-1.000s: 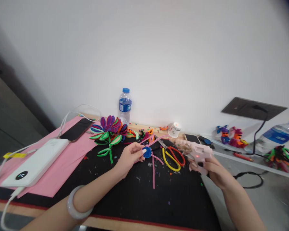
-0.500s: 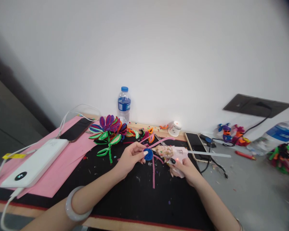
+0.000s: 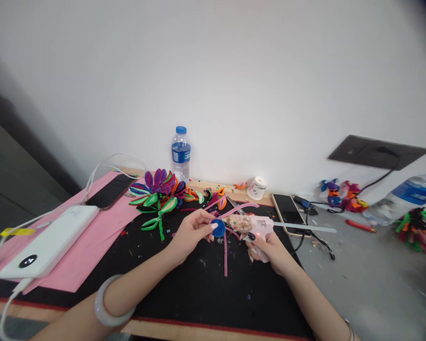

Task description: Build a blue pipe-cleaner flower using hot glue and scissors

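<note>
My left hand (image 3: 195,232) pinches a small round blue disc (image 3: 218,228) between thumb and fingers, above the black mat (image 3: 184,284). Wrapped round the handle of a pale pink hot glue gun (image 3: 263,224) is my right hand (image 3: 266,246), thumb on its side. The gun's nozzle points left and sits at the upper right edge of the disc; whether it touches, I cannot tell. A long whitish glue stick (image 3: 305,227) sticks out of its back. Pink fuzzy strips (image 3: 226,258) lie around and beneath the disc.
Left are pink sheets (image 3: 92,246), a white power bank (image 3: 53,241) and a dark phone (image 3: 111,192). Behind stand fuzzy-stem flowers (image 3: 159,189), a water bottle (image 3: 181,154) and a paper cup (image 3: 257,188). Right lie another phone (image 3: 287,210), black cables (image 3: 321,244) and a red pen-like stick (image 3: 361,226).
The glue gun and my right hand have shifted slightly left, nearer the disc. My left hand keeps its pinch, and the whole view has moved a little.
</note>
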Demonstrator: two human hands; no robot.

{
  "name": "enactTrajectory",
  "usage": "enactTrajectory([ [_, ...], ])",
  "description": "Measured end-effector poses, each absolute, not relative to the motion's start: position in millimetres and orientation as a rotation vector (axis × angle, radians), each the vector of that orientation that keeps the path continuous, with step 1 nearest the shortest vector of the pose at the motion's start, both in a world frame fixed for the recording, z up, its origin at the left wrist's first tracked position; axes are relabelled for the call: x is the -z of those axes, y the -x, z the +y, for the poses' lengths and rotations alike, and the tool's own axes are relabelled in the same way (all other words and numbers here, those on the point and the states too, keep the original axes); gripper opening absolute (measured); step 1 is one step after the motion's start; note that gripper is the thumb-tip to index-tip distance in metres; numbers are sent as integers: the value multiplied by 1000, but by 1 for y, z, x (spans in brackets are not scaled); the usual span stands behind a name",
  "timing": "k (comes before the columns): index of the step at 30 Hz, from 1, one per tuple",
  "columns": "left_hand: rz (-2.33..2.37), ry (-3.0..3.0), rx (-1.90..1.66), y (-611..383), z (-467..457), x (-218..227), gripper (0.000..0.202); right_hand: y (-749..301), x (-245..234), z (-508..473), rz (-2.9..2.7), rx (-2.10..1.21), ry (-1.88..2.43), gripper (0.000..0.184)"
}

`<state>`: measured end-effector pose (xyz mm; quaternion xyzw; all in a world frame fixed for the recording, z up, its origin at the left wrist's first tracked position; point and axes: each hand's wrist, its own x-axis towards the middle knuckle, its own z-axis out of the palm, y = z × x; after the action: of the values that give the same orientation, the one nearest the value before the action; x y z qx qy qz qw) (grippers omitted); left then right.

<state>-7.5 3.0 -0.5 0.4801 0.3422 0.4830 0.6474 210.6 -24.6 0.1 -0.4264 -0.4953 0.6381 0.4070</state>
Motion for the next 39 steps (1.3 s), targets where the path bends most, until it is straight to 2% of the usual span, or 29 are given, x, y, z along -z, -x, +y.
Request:
enactTrajectory([
  [27, 760, -1083, -1105, 9, 3, 2, 19, -213, -3, -27, -1229, -1626, 1031, 35],
  [39, 742, -1064, -1083, 7, 2, 2, 20, -210, -5, -27, -1192, -1642, 1061, 46],
])
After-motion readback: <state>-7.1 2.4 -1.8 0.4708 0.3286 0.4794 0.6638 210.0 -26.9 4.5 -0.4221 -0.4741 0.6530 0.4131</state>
